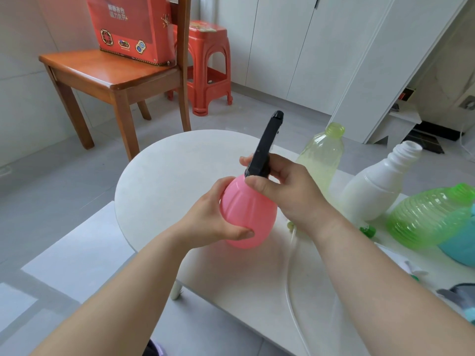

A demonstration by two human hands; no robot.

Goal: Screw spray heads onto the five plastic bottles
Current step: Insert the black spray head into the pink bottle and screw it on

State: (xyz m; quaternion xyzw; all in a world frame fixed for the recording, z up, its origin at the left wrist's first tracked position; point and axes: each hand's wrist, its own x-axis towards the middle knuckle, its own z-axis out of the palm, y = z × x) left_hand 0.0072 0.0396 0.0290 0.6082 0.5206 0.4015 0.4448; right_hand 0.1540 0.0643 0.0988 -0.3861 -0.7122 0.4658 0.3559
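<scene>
Right hand [285, 191]: grip closed around the base of the black spray head [266, 147], thumb in front, fingers wrapped behind.
Left hand [213, 217]: grip closed on the pink bottle [246, 214], cupping its round body from the left, thumb pressed on the lower front.
Pink bottle: held above the near edge of the white table [167, 176]. Long axis tilted, neck pointing up and slightly right, away from the wearer.
Black spray head: seated at the bottle neck, in line with the bottle's axis, nozzle end up and away. How far it is threaded on cannot be told; the fingers cover the joint.
To the right, on the table: a pale yellow-green bottle [323, 160], upright, open-necked; a white bottle [377, 186], open-necked; a ribbed green bottle [431, 214], leaning against a teal bottle [460, 247].
</scene>
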